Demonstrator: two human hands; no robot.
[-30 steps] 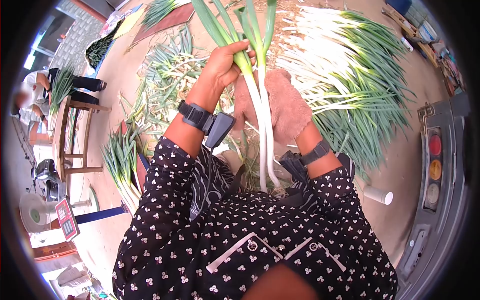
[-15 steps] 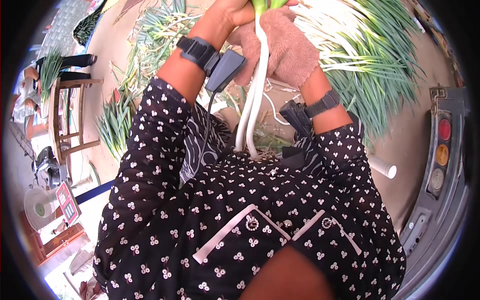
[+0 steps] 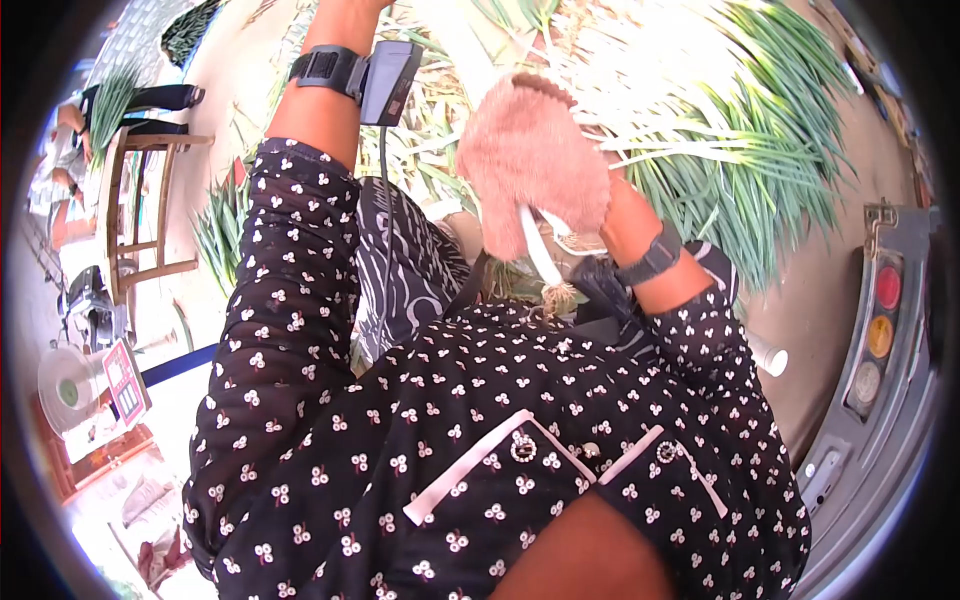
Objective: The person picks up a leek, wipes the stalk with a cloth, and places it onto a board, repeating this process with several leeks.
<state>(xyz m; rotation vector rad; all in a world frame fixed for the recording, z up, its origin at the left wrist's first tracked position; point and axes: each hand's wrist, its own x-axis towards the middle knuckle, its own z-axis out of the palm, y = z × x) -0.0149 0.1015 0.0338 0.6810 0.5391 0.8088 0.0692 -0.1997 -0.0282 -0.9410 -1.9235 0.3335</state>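
A fuzzy pink cloth covers my right hand and hides its fingers. White stalks of green onion come out below the cloth, their roots close to my shirt front. The leafy ends of these stalks cannot be made out. My left hand is almost wholly cut off by the top edge, at the upper left; only its base shows, and its fingers are out of sight. Behind the cloth and to its right lies a large pile of green onions.
Loose leaves litter the ground ahead. At left are a wooden stand, a person beside a green bundle, and a fan. A grey vehicle rear with round lights stands at right. A white pipe end lies nearby.
My left hand has moved up and left, mostly out of view. The cloth and my right hand have come lower, nearer my body, and less of the white stalks shows.
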